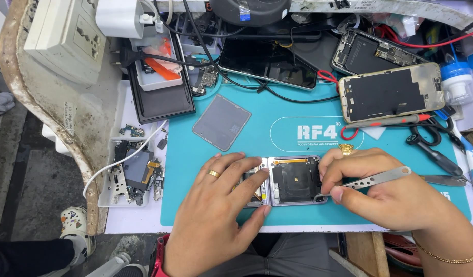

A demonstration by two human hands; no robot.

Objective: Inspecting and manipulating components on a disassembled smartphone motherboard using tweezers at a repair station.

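While the left hand lies flat with fingers spread over the left half of the opened folding phone, the right hand pinches steel tweezers between thumb and fingers, tips at the phone's right edge. That phone sits at the front middle of the teal work mat, close to the near edge, with bare mat behind it up to a loose grey back panel. Off to the right it's crowded: a gold-framed phone lying face down and opened, scissors just below it. On the left, a white tray holds small removed parts, and a dark tray behind carries a white box with orange tools. Cables cross the back.
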